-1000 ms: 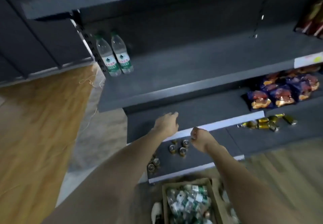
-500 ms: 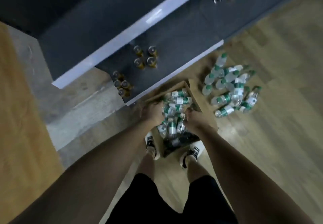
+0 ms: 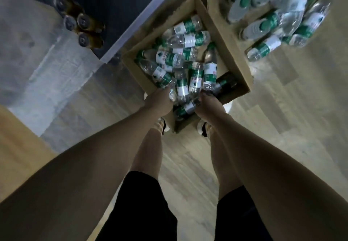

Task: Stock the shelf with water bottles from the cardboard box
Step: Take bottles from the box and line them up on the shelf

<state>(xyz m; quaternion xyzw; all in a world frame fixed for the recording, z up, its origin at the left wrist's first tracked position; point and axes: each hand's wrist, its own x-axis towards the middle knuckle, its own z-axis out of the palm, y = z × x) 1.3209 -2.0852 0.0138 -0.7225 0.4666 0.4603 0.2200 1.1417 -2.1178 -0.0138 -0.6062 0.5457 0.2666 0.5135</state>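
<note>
both hands (image 3: 157,102) (image 3: 209,105) reach among bottles (image 3: 186,41) in cardboard box (image 3: 233,65)

I see a brown box (image 3: 228,39) of clear bottles (image 3: 185,40) with green-and-white labels and green caps. More of the same bottles lie at upper right in a pile (image 3: 278,14). Upper left, amber cans (image 3: 82,22) with silver tops sit on a dark grey shelf (image 3: 116,5) edged in white. My shorts (image 3: 143,203) are black, and the floor (image 3: 282,118) is pale wood grain.

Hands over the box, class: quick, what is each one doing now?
Left hand: inside the cardboard box, gripping a water bottle.
Right hand: among the bottles; its fingers are hidden, so cannot tell.
</note>
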